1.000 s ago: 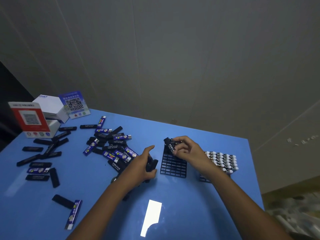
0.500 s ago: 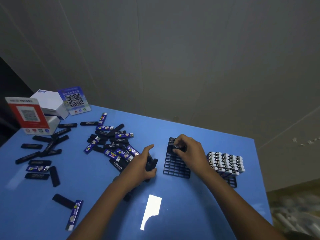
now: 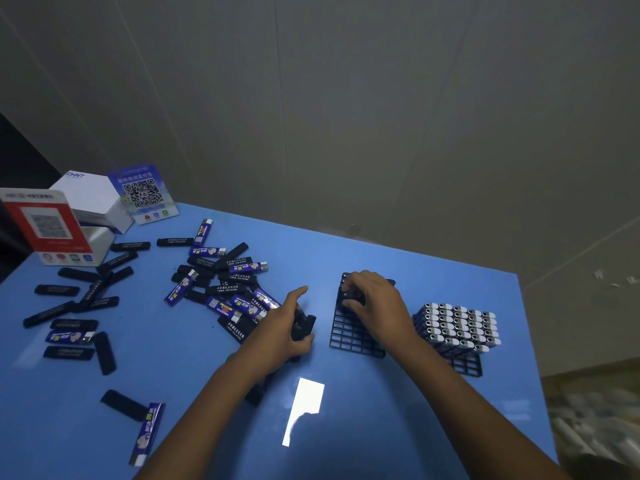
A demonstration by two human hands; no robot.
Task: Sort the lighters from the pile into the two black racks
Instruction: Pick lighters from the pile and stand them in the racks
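A pile of black and blue lighters lies scattered over the left half of the blue table. My left hand grips a bunch of black lighters just right of the pile. A black grid rack stands in the middle, nearly bare, with a few black lighters at its far corner. My right hand rests over that corner, fingers curled on the lighters there. To the right, a second black rack is packed with upright blue lighters.
A white box, a red QR stand and a blue QR stand sit at the far left corner. More black lighters lie along the left edge. Two lighters lie near the front. The table's right edge is close to the full rack.
My right hand carried black lighters down from above the middle rack and now presses them into its far corner. My left hand has stayed put with its bunch.
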